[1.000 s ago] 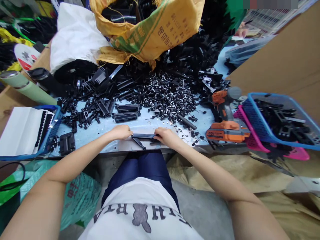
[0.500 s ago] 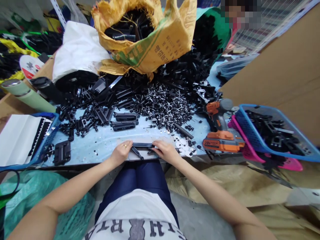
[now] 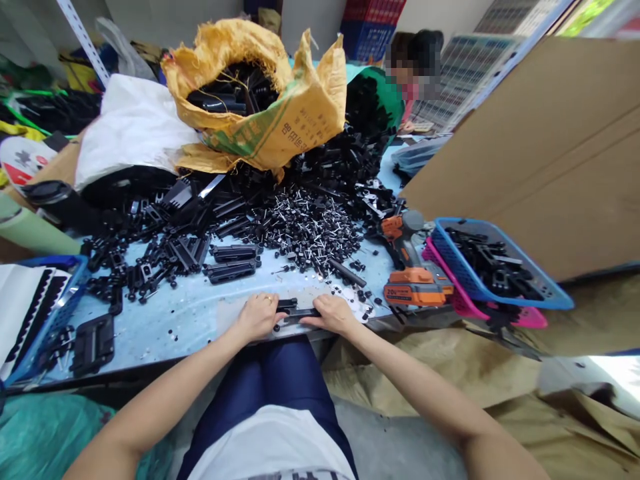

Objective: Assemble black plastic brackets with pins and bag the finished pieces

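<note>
I have my left hand (image 3: 259, 316) and my right hand (image 3: 332, 315) a little apart, low at the near edge of the blue table (image 3: 200, 299). My right hand pinches one end of a long black bar (image 3: 304, 312). My left hand is closed on the other end, but its fingers hide some of it. The bar lies flat between my hands, over a pale sheet (image 3: 225, 319). A small black part (image 3: 287, 303) is just beside it, by my left fingers. Past my hands, two black clips (image 3: 233, 262) lie side by side, near a big pile of pins (image 3: 313, 228). The orange drill (image 3: 419, 287) is on the right, next to a pink basket (image 3: 463, 303) and a blue basket (image 3: 505, 293). A yellow bag (image 3: 300, 123) full of black parts sits behind the pins. A person (image 3: 411, 97) is far back.
</note>
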Tool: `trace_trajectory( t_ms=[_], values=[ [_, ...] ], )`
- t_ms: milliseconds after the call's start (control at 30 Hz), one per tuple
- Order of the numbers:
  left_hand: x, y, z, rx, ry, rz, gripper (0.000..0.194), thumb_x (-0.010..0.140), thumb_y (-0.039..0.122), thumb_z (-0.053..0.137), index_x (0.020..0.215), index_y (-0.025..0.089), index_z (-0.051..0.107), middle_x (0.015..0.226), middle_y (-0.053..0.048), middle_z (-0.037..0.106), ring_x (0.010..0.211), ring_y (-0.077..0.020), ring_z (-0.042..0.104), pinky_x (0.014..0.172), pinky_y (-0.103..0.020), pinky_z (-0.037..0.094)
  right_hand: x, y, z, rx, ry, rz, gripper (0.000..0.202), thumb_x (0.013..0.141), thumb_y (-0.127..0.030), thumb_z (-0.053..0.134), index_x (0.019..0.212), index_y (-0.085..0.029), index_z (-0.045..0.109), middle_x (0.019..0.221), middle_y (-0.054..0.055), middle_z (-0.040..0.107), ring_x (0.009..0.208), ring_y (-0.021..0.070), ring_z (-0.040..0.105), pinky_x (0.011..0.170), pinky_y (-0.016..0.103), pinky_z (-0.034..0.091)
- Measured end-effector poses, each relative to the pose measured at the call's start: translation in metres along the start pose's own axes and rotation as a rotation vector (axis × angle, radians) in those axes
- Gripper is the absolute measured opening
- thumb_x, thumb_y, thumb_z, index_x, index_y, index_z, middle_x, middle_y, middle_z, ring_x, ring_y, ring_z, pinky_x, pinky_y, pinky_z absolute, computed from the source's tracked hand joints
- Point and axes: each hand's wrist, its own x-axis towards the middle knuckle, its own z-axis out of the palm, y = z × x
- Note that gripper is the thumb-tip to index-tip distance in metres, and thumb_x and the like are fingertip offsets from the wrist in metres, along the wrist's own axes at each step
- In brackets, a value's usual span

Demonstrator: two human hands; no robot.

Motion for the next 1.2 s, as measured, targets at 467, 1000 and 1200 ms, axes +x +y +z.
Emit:
trace_trajectory(
  t_ms=[467, 1000, 1200],
  values=[
    [-0.1, 0.057, -0.081, -0.852, 0.691, 0.145, 0.055, 0.093, 0.05, 0.011, 0.084, 0.023, 0.059, 0.06, -0.004, 0.059, 0.055, -0.0158, 0.057, 0.05, -0.029, 0.045, 0.008, -0.131, 0.066, 0.986, 0.472, -0.362, 0.047, 0.085, -0.065, 0.022, 0.076, -0.024, 0.044, 0.065, 0.004, 0.052, 0.059, 0.0178, 0.053, 0.054, 0.032, 0.044],
    [-0.014, -0.085, 0.003, 0.045, 0.195, -0.177, 0.04, 0.082, 0.03, 0.059, 0.123, 0.029, 0.056, 0.118, -0.013, 0.059, 0.111, -0.0287, 0.052, 0.089, -0.045, 0.043, 0.245, 0.026, 0.014, -0.198, 0.185, 0.0, 0.019, 0.09, -0.024, 0.042, 0.101, -0.016, 0.055, 0.107, 0.011, 0.057, 0.101, 0.023, 0.046, 0.088, 0.034, 0.037],
    [-0.009, -0.079, -0.009, 0.008, 0.347, -0.271, 0.053, 0.084, 0.04, 0.056, 0.13, 0.017, 0.049, 0.12, -0.017, 0.056, 0.119, -0.0314, 0.046, 0.098, -0.047, 0.037, 0.33, 0.017, 0.033, -0.463, -0.047, -0.091, 0.026, 0.09, -0.019, 0.041, 0.114, -0.014, 0.05, 0.117, 0.013, 0.052, 0.107, 0.0244, 0.04, 0.085, 0.036, 0.036]
  ],
)
